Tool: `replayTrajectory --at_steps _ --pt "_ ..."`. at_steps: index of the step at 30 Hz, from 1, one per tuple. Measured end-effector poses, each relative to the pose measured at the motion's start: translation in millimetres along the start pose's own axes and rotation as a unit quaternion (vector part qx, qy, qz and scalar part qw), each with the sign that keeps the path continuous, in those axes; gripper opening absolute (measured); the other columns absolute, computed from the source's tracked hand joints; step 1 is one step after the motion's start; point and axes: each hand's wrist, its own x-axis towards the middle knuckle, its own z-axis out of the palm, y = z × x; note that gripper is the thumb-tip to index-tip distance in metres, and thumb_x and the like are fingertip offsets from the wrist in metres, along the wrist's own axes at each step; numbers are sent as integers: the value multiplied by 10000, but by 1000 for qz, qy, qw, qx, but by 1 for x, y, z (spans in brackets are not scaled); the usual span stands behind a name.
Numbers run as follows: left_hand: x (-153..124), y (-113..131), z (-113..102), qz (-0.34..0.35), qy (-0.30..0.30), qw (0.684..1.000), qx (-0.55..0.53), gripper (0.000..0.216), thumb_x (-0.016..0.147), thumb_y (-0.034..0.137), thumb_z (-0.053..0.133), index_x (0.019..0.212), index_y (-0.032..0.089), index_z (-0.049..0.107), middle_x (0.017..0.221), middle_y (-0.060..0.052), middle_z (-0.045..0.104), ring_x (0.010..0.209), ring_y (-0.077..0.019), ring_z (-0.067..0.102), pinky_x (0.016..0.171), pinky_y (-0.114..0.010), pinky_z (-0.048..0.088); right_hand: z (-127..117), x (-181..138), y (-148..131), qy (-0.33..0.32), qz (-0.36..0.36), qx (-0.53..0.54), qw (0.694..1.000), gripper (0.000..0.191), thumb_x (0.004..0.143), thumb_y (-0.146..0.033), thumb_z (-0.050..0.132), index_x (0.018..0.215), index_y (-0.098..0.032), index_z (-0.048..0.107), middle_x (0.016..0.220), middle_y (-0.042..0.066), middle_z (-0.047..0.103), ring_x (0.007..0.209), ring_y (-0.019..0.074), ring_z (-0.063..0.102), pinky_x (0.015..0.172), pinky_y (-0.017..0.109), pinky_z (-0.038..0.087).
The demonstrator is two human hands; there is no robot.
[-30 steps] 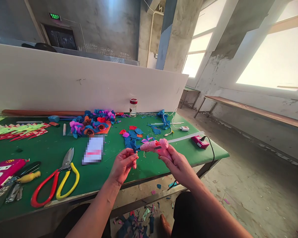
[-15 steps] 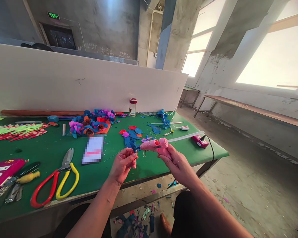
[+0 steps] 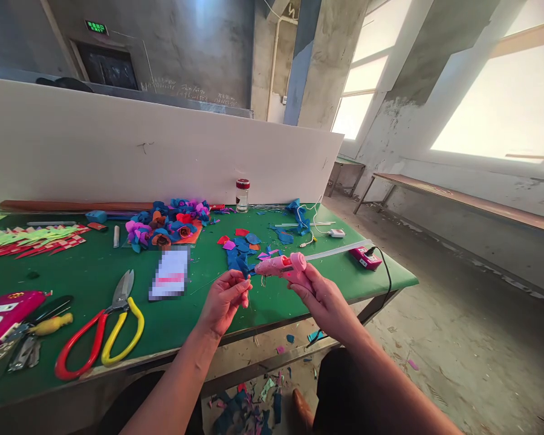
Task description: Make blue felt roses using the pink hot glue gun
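Observation:
My right hand (image 3: pixel 323 297) is wrapped round the handle of a pink hot glue gun (image 3: pixel 283 266), with a long clear glue stick (image 3: pixel 335 250) jutting from its back. Its nozzle points left and meets a small blue paper flower piece (image 3: pixel 242 266), pinched between the fingertips of my left hand (image 3: pixel 225 300). Whether nozzle and paper actually touch, I cannot tell. Just beyond lie loose blue, red and pink petals (image 3: pixel 245 243) on the green table (image 3: pixel 199 326). Farther left sits a heap of finished-looking paper flowers (image 3: pixel 167 223).
Red-and-yellow-handled shears (image 3: pixel 113 320) lie at the front left, near a magenta power strip (image 3: pixel 6 314). A lidded glass jar (image 3: pixel 242 196) stands by the white board (image 3: pixel 163 142). Another magenta socket block (image 3: pixel 365 258) with a black cord sits at the right edge. Scraps litter the floor.
Almost nothing differs. Both hands, the glue gun and the blue piece keep the same position; the view has shifted very slightly.

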Motion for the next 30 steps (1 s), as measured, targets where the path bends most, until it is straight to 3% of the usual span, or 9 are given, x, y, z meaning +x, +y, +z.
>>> replayTrajectory --at_steps 30 --pt "1 -2 -1 -1 -1 1000 -1 270 566 199 843 731 167 632 611 3 643 455 -77 526 388 -176 421 1 -1 2 0 7 -20 1000 301 952 -291 425 1230 -189 479 860 16 633 691 150 536 646 238 413"
